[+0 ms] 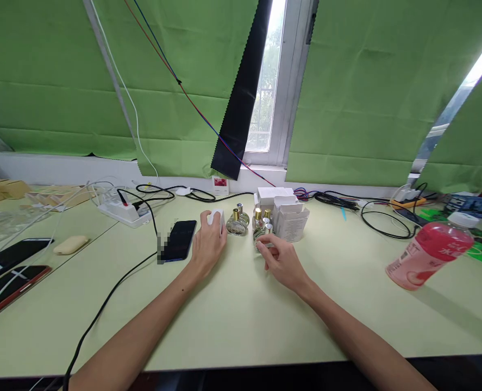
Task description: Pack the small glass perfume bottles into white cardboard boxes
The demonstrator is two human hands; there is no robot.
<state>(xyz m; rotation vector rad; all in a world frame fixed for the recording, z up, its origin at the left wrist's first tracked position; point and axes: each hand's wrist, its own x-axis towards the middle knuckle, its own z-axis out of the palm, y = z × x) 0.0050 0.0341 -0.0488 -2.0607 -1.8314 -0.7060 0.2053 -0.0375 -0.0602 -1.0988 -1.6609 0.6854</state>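
Observation:
My left hand [208,243] is wrapped over a small white box [217,216] on the table; fingers cover part of it. Beside the box stand two glass perfume bottles [236,225], one gold-capped and one silver-capped. My right hand [283,259] has its fingers curled in at the front of a second cluster, closed on the lower part of a silver-capped perfume bottle [260,234]. That grip is partly hidden by the hand itself. Several more bottles with gold caps [258,214] and silver caps stand just behind. White cartons [292,220] stand behind and right of this cluster.
A dark phone [179,240] lies left of my left hand, near a black cable [114,290]. A power strip [124,212] sits at the back left. Two tablet-like devices [16,282] lie far left. A pink drink bottle [430,252] stands right. Cables [334,200] run along the wall.

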